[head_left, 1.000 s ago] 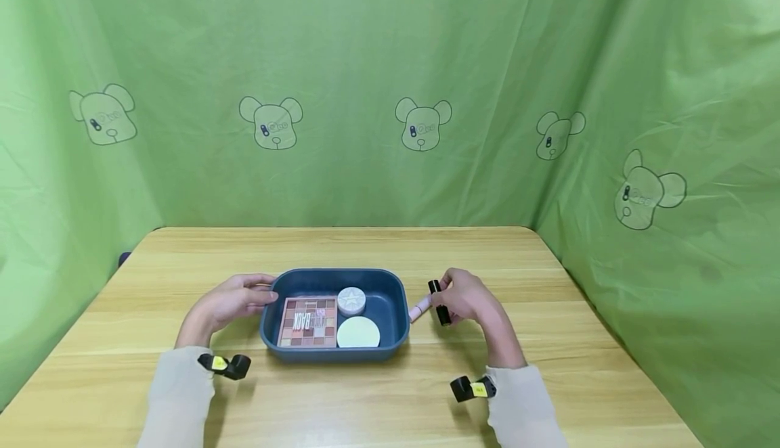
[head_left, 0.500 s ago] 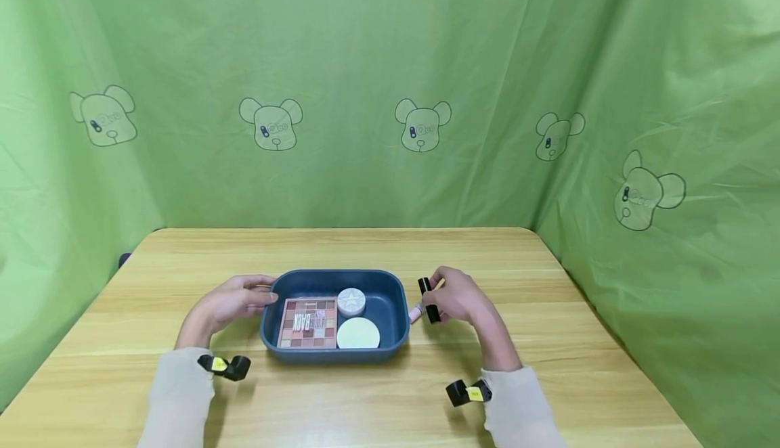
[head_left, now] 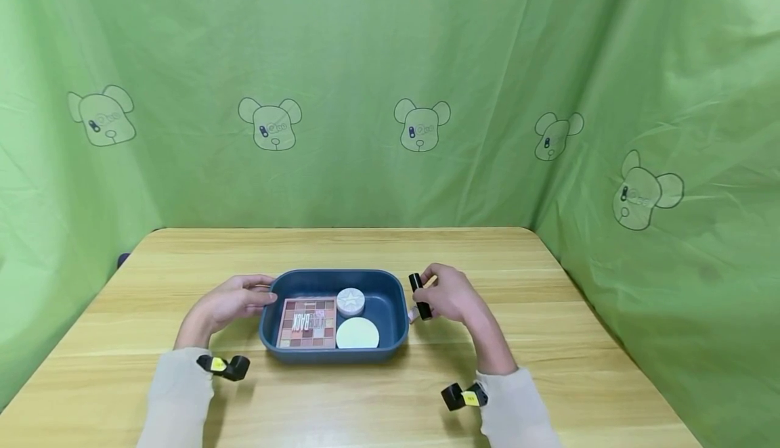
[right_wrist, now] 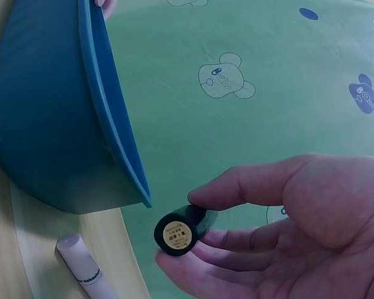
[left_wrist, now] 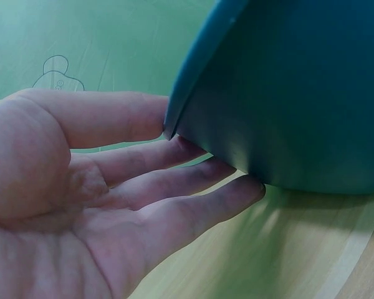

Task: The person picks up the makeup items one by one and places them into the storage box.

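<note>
A dark blue bin (head_left: 332, 354) holds an eyeshadow palette (head_left: 307, 323), a round white jar with a star on its lid (head_left: 350, 302) and a flat white disc-shaped case (head_left: 357, 333). My left hand (head_left: 234, 300) touches the bin's left end; in the left wrist view its fingers (left_wrist: 193, 212) are fairly straight against the outer wall and the thumb meets the rim. My right hand (head_left: 449, 294) pinches a black lipstick tube (head_left: 420, 297) just right of the bin, above the table. The right wrist view shows the round label on the tube's end (right_wrist: 177, 235).
A pale pink tube (right_wrist: 84, 268) lies on the table beside the bin's right end, mostly hidden behind the right hand in the head view. The wooden table (head_left: 341, 400) is bordered at the back and right by green curtains (head_left: 353, 177) with bear-head outlines.
My right hand has carried the black lipstick tube leftward, closer to the bin, covering more of the pink tube. The left hand and the bin stay in place.
</note>
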Tool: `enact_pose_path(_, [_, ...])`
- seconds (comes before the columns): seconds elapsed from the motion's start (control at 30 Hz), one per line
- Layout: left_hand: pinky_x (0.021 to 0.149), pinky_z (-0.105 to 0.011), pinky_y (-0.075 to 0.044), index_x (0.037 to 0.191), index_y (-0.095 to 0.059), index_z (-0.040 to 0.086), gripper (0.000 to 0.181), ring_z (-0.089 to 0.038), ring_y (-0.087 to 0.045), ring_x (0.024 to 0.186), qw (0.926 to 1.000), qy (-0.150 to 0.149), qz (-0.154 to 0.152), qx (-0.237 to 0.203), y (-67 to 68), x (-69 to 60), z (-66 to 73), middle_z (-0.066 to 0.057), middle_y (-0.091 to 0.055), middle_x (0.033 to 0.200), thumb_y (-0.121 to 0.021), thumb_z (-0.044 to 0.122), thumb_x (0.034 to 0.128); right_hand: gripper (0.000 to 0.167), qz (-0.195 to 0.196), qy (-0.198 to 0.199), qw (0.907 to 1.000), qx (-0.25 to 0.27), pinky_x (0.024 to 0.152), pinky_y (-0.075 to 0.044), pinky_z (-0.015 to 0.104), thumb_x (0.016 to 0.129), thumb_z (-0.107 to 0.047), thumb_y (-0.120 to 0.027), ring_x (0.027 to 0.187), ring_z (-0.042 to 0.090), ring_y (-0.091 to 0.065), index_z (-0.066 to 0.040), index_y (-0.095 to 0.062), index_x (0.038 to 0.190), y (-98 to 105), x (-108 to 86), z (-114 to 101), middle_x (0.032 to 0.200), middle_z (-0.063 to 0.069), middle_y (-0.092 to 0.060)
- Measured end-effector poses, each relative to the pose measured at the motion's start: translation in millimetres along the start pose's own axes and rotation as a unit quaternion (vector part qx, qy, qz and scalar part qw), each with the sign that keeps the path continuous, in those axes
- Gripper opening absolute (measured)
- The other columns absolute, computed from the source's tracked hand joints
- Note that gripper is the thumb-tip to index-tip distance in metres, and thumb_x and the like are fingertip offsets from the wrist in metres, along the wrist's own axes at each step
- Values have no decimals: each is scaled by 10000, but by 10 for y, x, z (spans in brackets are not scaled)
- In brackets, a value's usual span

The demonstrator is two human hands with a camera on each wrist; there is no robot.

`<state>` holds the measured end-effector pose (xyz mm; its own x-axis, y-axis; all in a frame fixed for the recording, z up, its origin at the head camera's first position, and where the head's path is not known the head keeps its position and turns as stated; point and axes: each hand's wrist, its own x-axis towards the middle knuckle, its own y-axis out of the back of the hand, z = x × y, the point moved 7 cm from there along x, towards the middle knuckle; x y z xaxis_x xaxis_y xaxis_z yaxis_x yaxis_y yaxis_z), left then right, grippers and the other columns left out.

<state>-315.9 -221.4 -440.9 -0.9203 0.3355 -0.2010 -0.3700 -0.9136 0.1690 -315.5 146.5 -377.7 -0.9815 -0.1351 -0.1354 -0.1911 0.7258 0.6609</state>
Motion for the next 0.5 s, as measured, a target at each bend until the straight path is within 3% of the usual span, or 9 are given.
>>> enact_pose_path(0.37, [1061,-392,-542,1474,-369,-139,619,-327,-615,1238,10000,-8,-7,34,-6,-15,13,-338,-493,1448,-629,97,965,309,71,214,9997,-44,579,-580,314,877,-126,-692,624,192,-672,10,-635,1149,-34,-32,-109,892,122,-726])
enact_pose_path(0.5, [1064,-393,-540,1475,-366,-141,623,-336,-609,1245,10000,-6,-8,21,-12,-19,24,-340,-488,1451,-630,97,963,314,-8,225,9997,54,552,-572,320,880,-129,-688,595,241,-665,12,-638,1156,-75,-52,-152,849,120,-716])
